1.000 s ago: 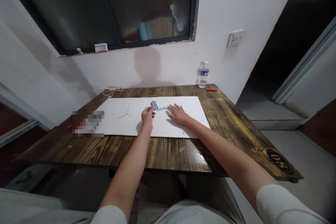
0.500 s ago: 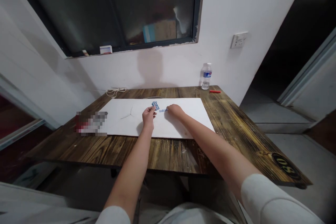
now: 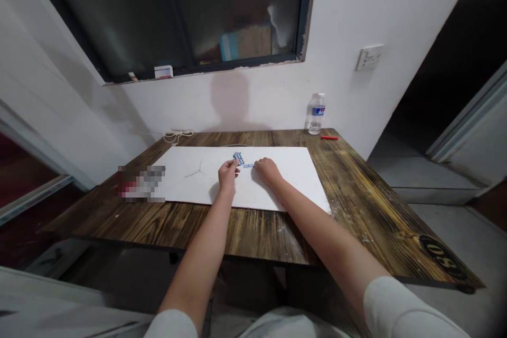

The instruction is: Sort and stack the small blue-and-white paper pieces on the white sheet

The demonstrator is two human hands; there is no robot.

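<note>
Pinching a blue bundle (image 3: 239, 158) at its fingertips, the left hand (image 3: 227, 173) sits over the white board (image 3: 178, 161) on the table (image 3: 356, 211); right of it, the right hand (image 3: 268, 170) curls at the blue strips (image 3: 248, 166), grip hidden. A light, steady pinch suits such small pieces.

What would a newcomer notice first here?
Probably the white rectangular board on the brown wooden table, where the left hand pinches a blue openwork piece and the right hand is at a thin blue strip. A blue-labelled clear plastic bottle also stands out at the table's far right, beside a thin red stick.
</note>
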